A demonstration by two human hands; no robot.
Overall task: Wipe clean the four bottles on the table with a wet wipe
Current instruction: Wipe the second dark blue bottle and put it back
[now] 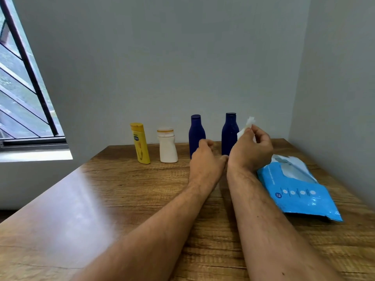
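Note:
Four bottles stand in a row at the far edge of the wooden table: a yellow bottle, a white bottle, a dark blue bottle and a second dark blue bottle to its right. My right hand is raised beside the right blue bottle and pinches a white wet wipe between its fingertips. My left hand hovers in front of the left blue bottle, covering its base, with the fingers loosely curled and nothing in them.
A blue pack of wet wipes lies flat on the table's right side, close to the right wall. A wall rises right behind the bottles. A window is at the left, past the table's edge.

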